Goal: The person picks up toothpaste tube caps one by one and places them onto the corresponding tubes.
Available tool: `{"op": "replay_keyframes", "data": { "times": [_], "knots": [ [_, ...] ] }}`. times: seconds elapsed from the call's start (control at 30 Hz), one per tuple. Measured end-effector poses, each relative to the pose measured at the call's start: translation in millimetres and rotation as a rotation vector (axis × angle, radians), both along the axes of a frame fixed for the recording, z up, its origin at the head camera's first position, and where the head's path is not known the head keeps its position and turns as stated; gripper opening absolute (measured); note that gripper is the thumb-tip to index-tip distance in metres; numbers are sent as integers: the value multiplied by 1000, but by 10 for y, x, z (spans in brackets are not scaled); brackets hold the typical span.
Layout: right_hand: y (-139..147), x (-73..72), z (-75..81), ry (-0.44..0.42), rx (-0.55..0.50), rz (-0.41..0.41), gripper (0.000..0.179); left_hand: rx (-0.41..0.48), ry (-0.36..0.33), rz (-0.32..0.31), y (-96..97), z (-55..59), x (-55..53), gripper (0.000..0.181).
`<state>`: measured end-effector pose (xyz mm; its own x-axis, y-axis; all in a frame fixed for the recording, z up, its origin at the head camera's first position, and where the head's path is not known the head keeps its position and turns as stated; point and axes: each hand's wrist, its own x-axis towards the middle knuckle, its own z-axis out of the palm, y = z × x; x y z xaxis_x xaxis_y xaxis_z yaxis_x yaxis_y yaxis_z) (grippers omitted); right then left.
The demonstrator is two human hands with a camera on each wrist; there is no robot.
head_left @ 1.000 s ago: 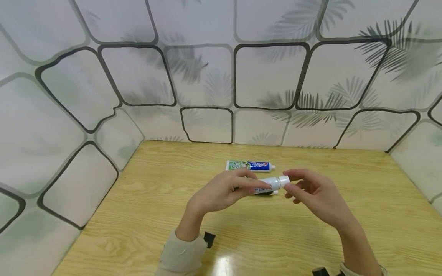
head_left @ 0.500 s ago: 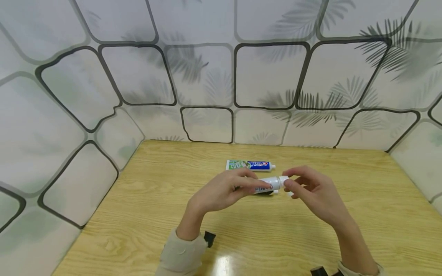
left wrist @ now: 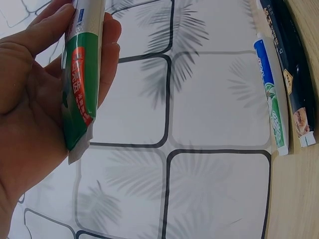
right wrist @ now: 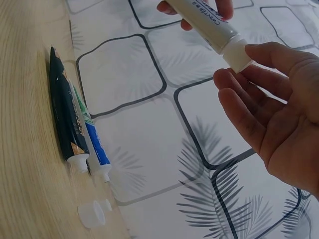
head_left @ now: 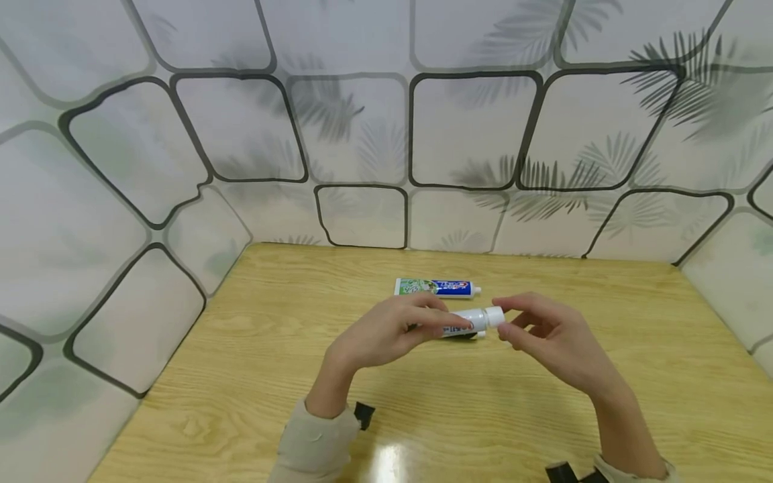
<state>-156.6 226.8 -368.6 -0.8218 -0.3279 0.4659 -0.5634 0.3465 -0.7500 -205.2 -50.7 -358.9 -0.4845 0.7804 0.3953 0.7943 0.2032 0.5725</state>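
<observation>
My left hand [head_left: 395,332] grips a toothpaste tube [left wrist: 79,74], holding it raised over the table with its capped end toward the right. The tube is white toward the cap and green with a red label toward its flat crimped end. In the right wrist view, the white screw cap [right wrist: 237,56] sits on the tube's end. My right hand [head_left: 549,339] pinches this cap between thumb and index finger, the other fingers loosely bent below it. The left palm and fingers hide much of the tube in the head view.
A blue and green toothpaste tube [head_left: 453,288] lies on the wooden table [head_left: 459,416] behind the hands. Beside it is a black tube [right wrist: 67,109], mostly hidden in the head view. A small white translucent cap-like piece [right wrist: 92,214] lies near their capped ends. A patterned wall covering [head_left: 471,134] rises behind.
My right fingers closed further over the cap half a second ago, and now sit slightly back at its end, showing more of it. My left hand has stayed nearly still with the tube.
</observation>
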Motion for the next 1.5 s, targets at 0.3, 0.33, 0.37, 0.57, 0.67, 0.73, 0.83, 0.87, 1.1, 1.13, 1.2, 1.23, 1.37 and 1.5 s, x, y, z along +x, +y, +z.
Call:
{"op": "replay_keyframes", "data": {
  "times": [0.3,0.33,0.37,0.57,0.67,0.73,0.83,0.87,1.1,1.13,1.2,1.23,1.37,1.5],
  "knots": [
    [-15,-13,2,-58,12,-35,26,-6,15,-2,-4,0,-1,32],
    [-16,-14,2,-69,13,-41,24,-7,17,-4,-3,1,0,32],
    [-17,-15,2,-78,13,-45,24,-7,19,-5,-2,2,0,32],
    [-30,-21,-10,-106,-8,-59,27,-4,35,-24,10,9,-1,33],
    [-39,-28,-19,-98,-25,-66,27,-9,36,-27,16,16,2,33],
    [-44,-32,-22,-93,-28,-73,26,-15,35,-24,20,18,4,32],
    [-51,-36,-28,-85,-31,-86,24,-24,36,-17,24,14,6,32],
    [-53,-36,-30,-83,-30,-90,23,-26,37,-16,26,14,7,32],
    [-66,-44,-43,-71,-29,-114,20,-32,43,-27,46,18,24,31],
    [-67,-45,-44,-69,-28,-117,20,-33,45,-30,50,18,26,31],
    [-67,-46,-45,-68,-25,-124,19,-36,50,-36,60,18,31,31],
    [-67,-46,-45,-69,-22,-127,19,-36,54,-38,66,17,32,31],
    [-63,-48,-47,-81,-17,-135,19,-44,66,-38,91,6,39,31],
    [-60,-52,-52,-90,-3,-146,19,-54,73,-36,109,-11,43,31]
  ]
}}
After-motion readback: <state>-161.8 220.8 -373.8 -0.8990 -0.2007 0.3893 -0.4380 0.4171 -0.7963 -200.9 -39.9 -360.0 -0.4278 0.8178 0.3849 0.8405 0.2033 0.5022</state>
